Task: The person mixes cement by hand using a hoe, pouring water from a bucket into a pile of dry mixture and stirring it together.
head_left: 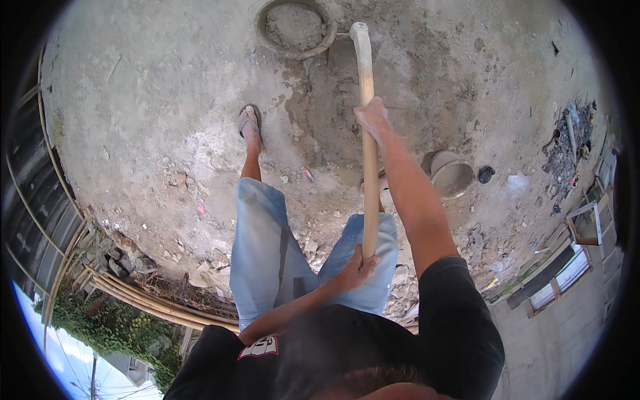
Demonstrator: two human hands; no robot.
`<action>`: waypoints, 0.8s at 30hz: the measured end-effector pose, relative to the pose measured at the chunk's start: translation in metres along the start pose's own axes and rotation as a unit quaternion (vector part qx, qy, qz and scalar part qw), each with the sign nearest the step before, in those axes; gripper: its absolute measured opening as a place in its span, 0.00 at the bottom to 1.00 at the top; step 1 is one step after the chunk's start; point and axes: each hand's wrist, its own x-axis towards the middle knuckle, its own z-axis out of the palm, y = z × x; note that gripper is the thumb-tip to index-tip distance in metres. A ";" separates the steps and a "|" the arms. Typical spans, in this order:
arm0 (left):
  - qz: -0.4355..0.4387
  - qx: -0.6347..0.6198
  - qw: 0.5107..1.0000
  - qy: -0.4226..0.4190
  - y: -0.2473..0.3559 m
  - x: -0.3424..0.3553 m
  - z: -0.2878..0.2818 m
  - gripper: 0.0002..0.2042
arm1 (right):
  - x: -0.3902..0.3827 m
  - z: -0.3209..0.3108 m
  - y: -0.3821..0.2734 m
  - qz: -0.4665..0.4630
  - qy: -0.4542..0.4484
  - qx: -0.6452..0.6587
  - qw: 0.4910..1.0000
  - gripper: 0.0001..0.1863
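Both of my hands are wrapped round the pale wooden handle of a hoe (367, 163). My right hand (375, 120) grips it well up towards the far end, with the arm stretched out. Close to my thigh, my left hand (357, 271) closes round the near end. The hoe's head lies beside a round tub (331, 41) at the top of the view; its blade can hardly be made out. Grey wet mortar (293, 28) fills much of that tub. Damp grey mix (413, 100) is spread over the ground around the handle.
A grey bucket (453, 179) stands right of my right leg, with a small black object (486, 174) beside it. Farther right lie ashes and charred bits (570, 143). Rubble (200, 267) and bamboo poles (147, 303) are near my left side. A wall (547, 340) stands at right.
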 end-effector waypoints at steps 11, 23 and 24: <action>0.018 0.137 0.990 0.025 0.138 -0.093 -0.037 0.22 | -0.039 0.006 0.122 0.241 -0.170 0.466 0.834 0.09; 0.246 0.051 0.875 0.415 0.257 -0.252 -0.274 0.11 | -0.211 -0.007 -0.144 0.113 0.087 0.725 0.674 0.09; 0.244 -0.004 0.843 0.480 0.247 -0.253 -0.321 0.11 | -0.222 0.022 -0.185 0.074 0.086 0.726 0.678 0.10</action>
